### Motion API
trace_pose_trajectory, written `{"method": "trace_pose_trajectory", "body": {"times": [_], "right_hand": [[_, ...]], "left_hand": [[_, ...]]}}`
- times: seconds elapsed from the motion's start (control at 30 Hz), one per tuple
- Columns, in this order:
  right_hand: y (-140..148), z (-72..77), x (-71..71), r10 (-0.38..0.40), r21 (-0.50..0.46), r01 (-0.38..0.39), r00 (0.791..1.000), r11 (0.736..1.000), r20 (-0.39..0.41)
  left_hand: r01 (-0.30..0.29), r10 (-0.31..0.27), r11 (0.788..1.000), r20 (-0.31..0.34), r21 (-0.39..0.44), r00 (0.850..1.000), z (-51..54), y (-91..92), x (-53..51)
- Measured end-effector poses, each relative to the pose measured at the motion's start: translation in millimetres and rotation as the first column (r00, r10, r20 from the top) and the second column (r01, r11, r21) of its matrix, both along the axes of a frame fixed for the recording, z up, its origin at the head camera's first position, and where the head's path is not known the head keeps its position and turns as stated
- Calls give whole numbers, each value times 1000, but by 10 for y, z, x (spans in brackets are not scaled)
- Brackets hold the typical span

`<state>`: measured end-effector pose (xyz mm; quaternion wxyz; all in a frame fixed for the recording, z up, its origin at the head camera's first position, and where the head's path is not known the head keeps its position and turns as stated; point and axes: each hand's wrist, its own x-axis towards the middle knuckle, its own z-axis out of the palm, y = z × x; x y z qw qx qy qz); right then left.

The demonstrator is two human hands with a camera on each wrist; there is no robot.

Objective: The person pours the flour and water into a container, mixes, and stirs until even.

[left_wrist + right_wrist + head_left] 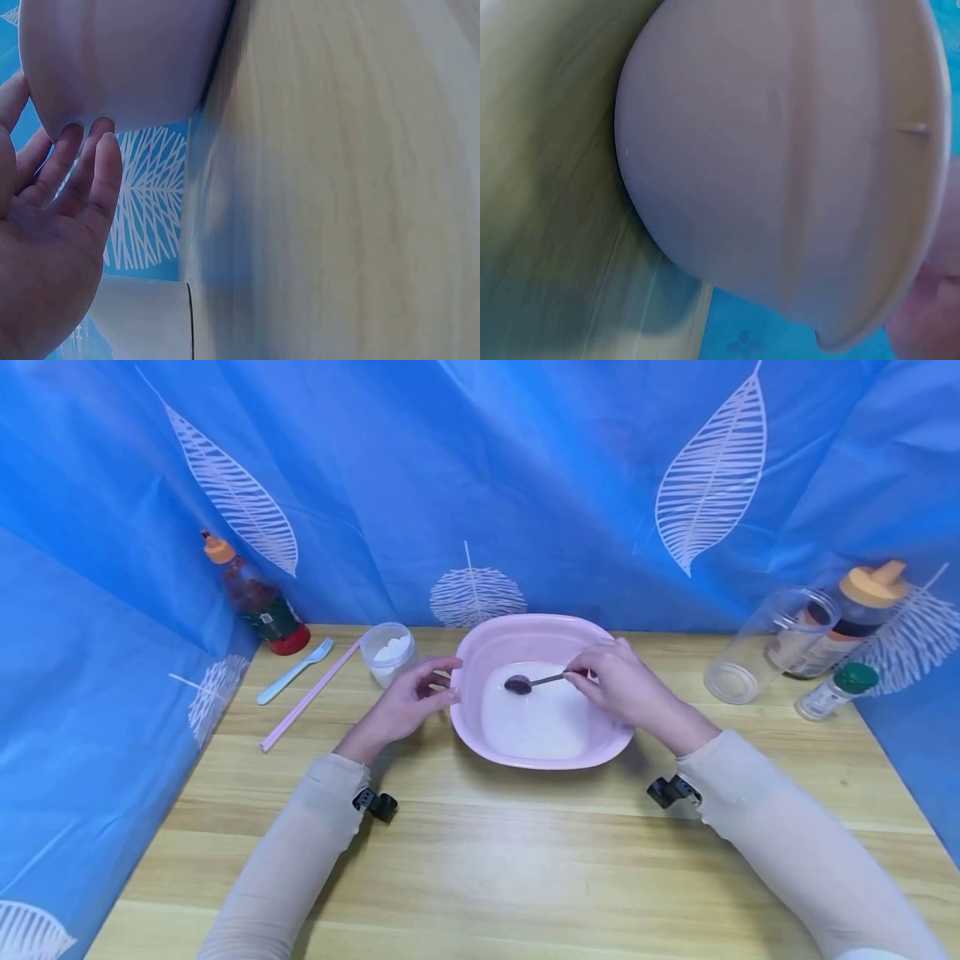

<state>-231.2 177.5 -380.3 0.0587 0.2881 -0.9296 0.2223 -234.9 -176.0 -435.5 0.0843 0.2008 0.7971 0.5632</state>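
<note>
A pink basin (540, 761) stands on the table with a flat white layer inside; I cannot tell whether this is powder or liquid. At its left rim rests my left hand (405, 702). In the left wrist view its fingertips (109, 142) touch the basin's outer side, fingers spread and loosely bent. My right hand (618, 681), over the basin's right side, pinches the handle of a small spoon (546, 678). The spoon's bowl looks dark and hangs above the white layer. The right wrist view shows mostly the basin's outer wall (727, 150).
Left: a red sauce bottle (262, 602), a blue fork (292, 672), a pink straw (311, 695), and a clear tub (386, 672) with white lumps. Right: a clear plastic cup (750, 652), a brown sauce bottle (847, 622) and a green-capped jar (825, 697). Blue curtains (570, 485) bound the table.
</note>
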Motion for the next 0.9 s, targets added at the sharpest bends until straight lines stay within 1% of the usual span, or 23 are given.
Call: {"method": "trace_pose_trajectory", "body": {"times": [0.07, 0.17, 0.3, 0.43, 0.57, 0.63, 0.73, 0.8, 0.9], "right_hand": [[27, 1, -22, -24, 7, 24, 999, 1000, -37], [141, 29, -24, -69, 32, 71, 996, 997, -60], [322, 108, 39, -97, 52, 98, 995, 994, -28], [406, 154, 124, -95, 49, 94, 995, 994, 24], [335, 102, 180, -51, 13, 50, 998, 999, 36], [265, 61, 202, -11, -16, 12, 999, 1000, 30], [171, 19, 242, 48, -44, -46, 998, 998, 44], [141, 15, 274, 78, -43, -76, 995, 996, 65], [170, 57, 327, 101, -12, -100, 989, 995, 103]], "left_hand": [[0, 0, 1000, -7, -1, 1000, -5, 4, -2], [-5, 5, 1000, -13, -4, 1000, -5, 1, -3], [-9, 9, 1000, -8, -4, 1000, 2, -5, 1], [-7, 7, 1000, -3, -7, 1000, -2, -1, 0], [-10, 10, 1000, -1, -14, 1000, 8, 6, 4], [-7, 7, 1000, 0, -18, 1000, 16, 10, 6], [-7, 7, 1000, 2, -24, 1000, 26, 14, 10], [-8, 8, 1000, 3, -28, 1000, 30, 13, 13], [-12, 12, 999, 1, -30, 1000, 33, 6, 14]]}}
